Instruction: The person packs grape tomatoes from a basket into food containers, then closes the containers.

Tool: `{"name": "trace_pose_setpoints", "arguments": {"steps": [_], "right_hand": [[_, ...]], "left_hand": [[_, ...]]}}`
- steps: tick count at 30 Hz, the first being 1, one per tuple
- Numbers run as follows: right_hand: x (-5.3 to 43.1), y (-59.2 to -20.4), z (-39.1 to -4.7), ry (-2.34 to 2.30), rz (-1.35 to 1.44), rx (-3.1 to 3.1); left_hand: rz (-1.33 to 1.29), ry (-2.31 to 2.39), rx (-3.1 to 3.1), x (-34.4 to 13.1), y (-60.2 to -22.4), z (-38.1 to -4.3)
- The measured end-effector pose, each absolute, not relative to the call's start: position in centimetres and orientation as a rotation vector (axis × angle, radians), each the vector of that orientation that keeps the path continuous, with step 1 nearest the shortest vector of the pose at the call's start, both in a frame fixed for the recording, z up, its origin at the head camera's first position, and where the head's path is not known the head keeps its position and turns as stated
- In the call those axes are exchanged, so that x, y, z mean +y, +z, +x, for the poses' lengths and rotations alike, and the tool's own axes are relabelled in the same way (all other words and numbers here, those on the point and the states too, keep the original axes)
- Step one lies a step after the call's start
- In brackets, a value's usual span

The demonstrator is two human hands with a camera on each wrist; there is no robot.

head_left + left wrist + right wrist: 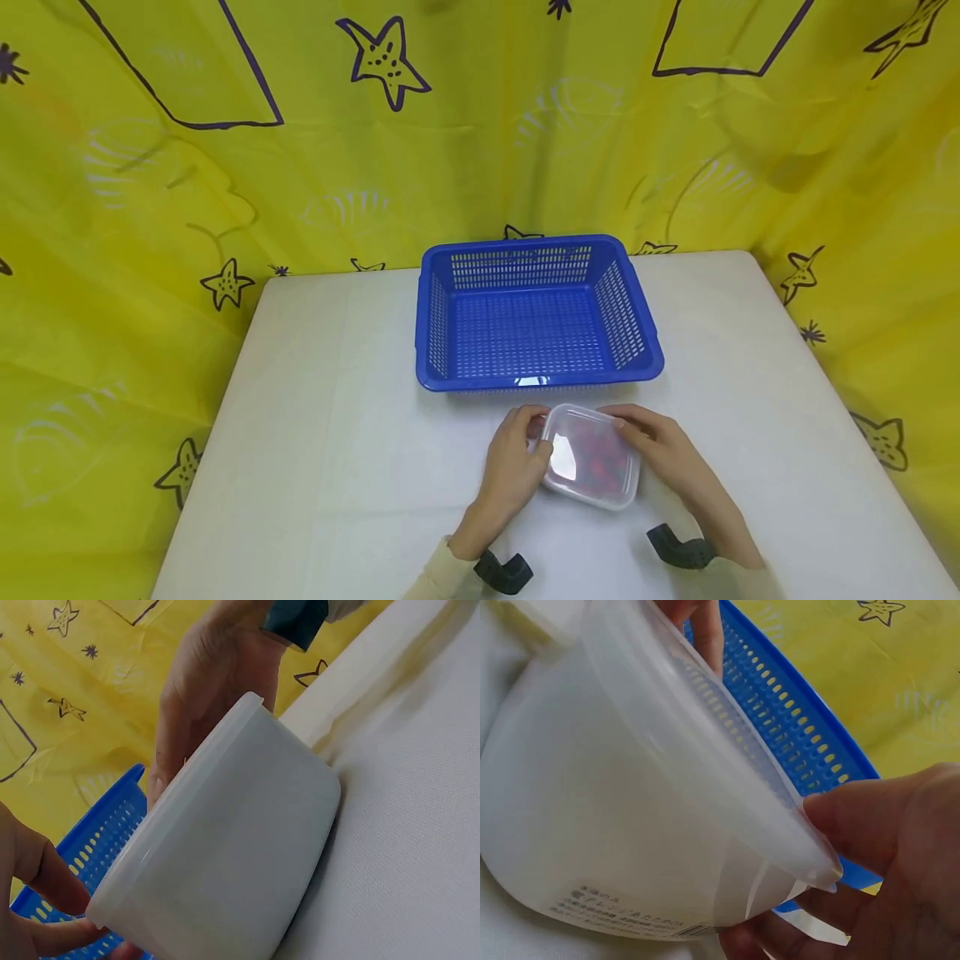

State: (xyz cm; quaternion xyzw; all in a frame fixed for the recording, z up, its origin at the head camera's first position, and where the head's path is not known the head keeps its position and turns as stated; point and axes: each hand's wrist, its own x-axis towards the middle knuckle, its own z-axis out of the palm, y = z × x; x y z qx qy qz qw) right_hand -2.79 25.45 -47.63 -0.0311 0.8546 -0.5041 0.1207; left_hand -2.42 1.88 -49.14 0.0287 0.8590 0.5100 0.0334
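A white plastic food container [573, 487] with a translucent lid [585, 446] sits on the table in front of the blue basket. Something red shows dimly through the lid, its kind unclear. At the container's left corner my left hand [513, 462] pinches the rim, thumb on the near part of the edge. My right hand [671, 458] holds the far right corner; its thumb lies on the lid's edge and its fingers reach below the rim. The right wrist view shows printed text on the side of the container [630, 787].
The blue perforated basket [480, 385] stands just beyond both hands, with nothing visible inside. A white cloth [352, 433] covers the table. Yellow curtains [450, 167] with starfish drawings surround its back and sides. Dark bands [506, 573] are on both wrists.
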Motion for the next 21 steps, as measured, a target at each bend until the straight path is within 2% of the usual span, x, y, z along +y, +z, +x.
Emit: {"name": "trace_pose_setpoints", "arguments": {"steps": [7, 21], "right_hand": [[24.8, -48.0, -4.2, -1.460, -0.182, 2.455], [24.4, -48.1, -5.2, -1.469, 0.036, 2.336]], "left_hand": [[0.102, 1.715, 2.508, 1.5, -49.6, -3.4], [0.056, 1.725, 2.565, 1.9, -51.1, -6.1]]}}
